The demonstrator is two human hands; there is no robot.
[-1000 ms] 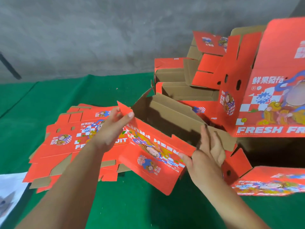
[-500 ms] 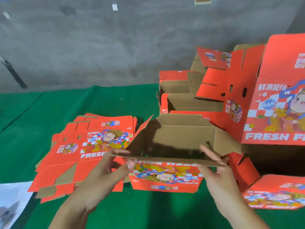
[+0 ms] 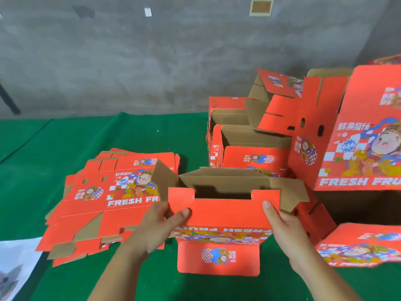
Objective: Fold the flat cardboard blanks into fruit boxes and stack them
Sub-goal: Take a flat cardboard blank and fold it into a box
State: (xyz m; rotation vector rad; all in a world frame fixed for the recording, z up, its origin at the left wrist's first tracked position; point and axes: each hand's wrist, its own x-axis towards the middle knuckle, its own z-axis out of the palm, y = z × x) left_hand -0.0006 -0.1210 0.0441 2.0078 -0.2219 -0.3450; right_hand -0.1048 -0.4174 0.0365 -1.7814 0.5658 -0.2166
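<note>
A half-formed red fruit box [image 3: 223, 216] stands open at the centre, brown inside, with a notched red flap facing me. My left hand [image 3: 160, 227] grips that flap's left edge, thumb on the red face. My right hand [image 3: 282, 227] holds the flap's right edge, thumb on top. A red side flap with a cartoon print hangs down in front. To the left lies a pile of flat red blanks [image 3: 108, 198] printed FRESH FRUIT. Folded boxes [image 3: 249, 144] are stacked behind and to the right.
A green cloth [image 3: 86, 140] covers the work surface below a grey concrete wall [image 3: 152, 61]. A large upright red box [image 3: 366, 137] stands at right, another box [image 3: 360, 246] lies at lower right. A white sheet [image 3: 15, 268] sits at lower left.
The blank went from tilted and half flat to an upright open box. Both hands shifted from its ends to the near notched flap, which now stands up toward me.
</note>
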